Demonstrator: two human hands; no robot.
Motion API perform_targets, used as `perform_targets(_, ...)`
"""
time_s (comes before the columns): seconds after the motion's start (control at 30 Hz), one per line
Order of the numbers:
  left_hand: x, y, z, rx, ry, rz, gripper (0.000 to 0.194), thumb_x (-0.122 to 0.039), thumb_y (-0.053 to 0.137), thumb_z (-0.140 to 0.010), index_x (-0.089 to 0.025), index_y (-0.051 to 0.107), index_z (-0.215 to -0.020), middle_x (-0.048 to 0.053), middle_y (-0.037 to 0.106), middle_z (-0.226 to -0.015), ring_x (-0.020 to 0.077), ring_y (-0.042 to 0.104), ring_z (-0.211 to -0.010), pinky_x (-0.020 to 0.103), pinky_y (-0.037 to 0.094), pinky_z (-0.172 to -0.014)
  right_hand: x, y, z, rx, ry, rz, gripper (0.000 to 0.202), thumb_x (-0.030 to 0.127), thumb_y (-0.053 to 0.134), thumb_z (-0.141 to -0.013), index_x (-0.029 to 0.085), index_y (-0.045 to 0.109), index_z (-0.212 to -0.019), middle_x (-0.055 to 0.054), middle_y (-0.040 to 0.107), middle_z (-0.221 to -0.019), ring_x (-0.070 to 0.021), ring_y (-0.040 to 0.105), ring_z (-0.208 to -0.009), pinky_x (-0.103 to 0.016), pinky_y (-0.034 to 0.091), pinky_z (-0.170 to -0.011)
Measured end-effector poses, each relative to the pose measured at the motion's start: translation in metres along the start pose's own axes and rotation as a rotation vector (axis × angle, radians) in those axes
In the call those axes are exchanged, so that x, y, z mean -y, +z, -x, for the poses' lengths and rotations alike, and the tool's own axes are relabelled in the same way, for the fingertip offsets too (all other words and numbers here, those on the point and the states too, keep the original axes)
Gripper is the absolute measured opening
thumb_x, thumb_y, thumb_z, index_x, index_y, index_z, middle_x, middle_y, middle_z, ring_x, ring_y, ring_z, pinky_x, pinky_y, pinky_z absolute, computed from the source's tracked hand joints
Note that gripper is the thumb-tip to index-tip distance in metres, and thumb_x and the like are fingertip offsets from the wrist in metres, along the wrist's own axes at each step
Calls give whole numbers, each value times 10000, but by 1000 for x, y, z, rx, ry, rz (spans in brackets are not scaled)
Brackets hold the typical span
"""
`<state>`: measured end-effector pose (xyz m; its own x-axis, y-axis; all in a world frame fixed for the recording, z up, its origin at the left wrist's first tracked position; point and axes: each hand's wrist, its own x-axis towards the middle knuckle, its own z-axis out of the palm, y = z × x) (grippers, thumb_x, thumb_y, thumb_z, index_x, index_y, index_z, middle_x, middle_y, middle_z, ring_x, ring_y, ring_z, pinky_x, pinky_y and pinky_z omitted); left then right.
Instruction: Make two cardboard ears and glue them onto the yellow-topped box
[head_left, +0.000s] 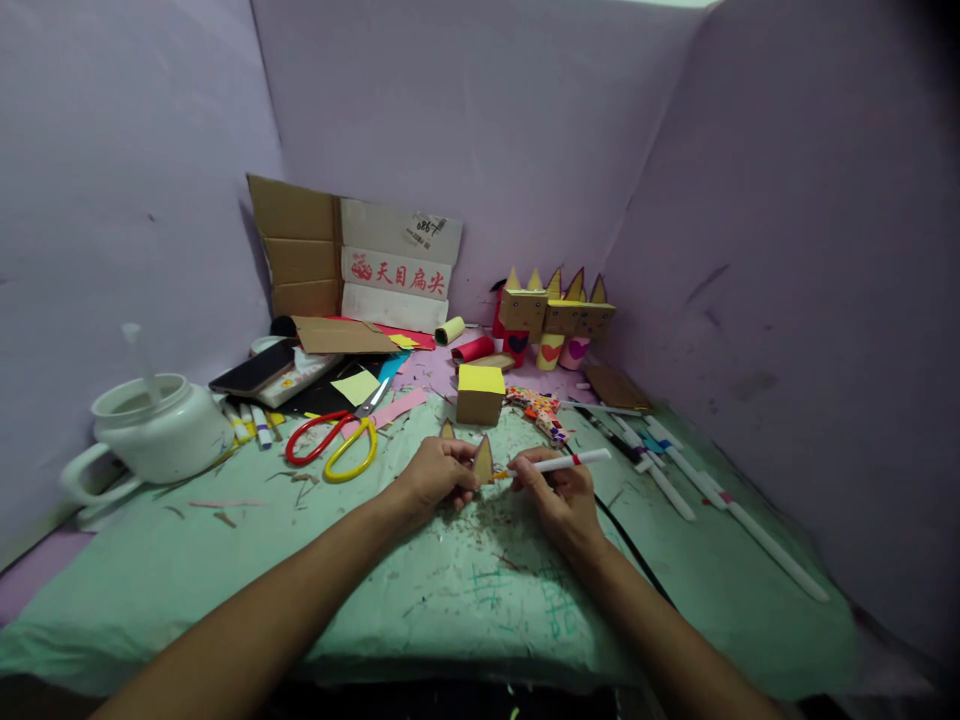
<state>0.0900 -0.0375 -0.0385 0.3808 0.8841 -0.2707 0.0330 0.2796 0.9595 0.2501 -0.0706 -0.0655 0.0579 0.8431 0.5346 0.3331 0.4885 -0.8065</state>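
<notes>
Between the thumb and fingers of my left hand (437, 475) stands a small pointed cardboard ear (484, 462), tan with a dark edge. Another such ear (448, 430) shows just behind that hand. My right hand (556, 495) is closed round a white marker pen (574, 461) with a red band. The pen's orange tip points left, close to the ear; whether it touches cannot be made out. Just beyond my hands sits a small cardboard box (481, 396) with a yellow top. Scissors (346, 430) with one red and one yellow handle lie open to the left.
At the back stand several cardboard animal figures (551, 315) with pointed ears and paper hearts. A white teapot-like mug (154, 430) and a phone (253, 367) are at left. Several markers (675, 470) lie at right, near a black cable (634, 550). Scraps litter the green cloth (315, 600).
</notes>
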Motion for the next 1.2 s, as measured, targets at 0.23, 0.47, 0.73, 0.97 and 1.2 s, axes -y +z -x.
perform_targets(0.23, 1, -1, -2, -5, -10, 15, 243, -28, 537, -496, -99, 630, -709, -32, 501, -428, 66, 419, -343, 185, 280, -336, 1, 0, 0, 47, 4, 1, 222, 311, 542, -798, 166, 616, -647, -6, 580, -522, -138, 538, -494, -244, 414, -478)
perform_targets(0.47, -1, 0, 0, 4, -6, 11, 229, -28, 548, -491, -102, 633, -691, -35, 495, -424, 61, 415, -345, 173, 275, -321, 2, 0, 1, -19, -5, -64, 209, 314, 551, -801, 172, 621, -665, -11, 596, -565, -141, 552, -528, -249, 432, -504)
perform_targets(0.73, 1, -2, -2, -5, -3, 21, 250, -22, 530, -487, -101, 624, -705, -32, 509, -432, 64, 420, -342, 174, 289, -318, 1, 1, 1, 92, 12, -25, 216, 303, 550, -799, 161, 624, -656, -10, 585, -535, -137, 532, -503, -243, 403, -479)
perform_targets(0.97, 0, -1, -1, 24, -15, 8, 299, -14, 507, -482, -91, 643, -737, -25, 519, -425, 64, 415, -330, 174, 294, -317, -1, 1, 0, -41, 31, -80, 179, 308, 554, -811, 173, 641, -733, -28, 632, -650, -158, 596, -603, -261, 457, -565)
perform_targets(1.2, 1, -1, -1, 16, -15, 10, 280, -24, 524, -494, -91, 639, -740, -33, 508, -420, 65, 417, -333, 172, 293, -317, 1, 3, 0, 23, 42, -66, 173, 292, 564, -800, 165, 634, -706, -22, 619, -609, -148, 570, -579, -249, 433, -541)
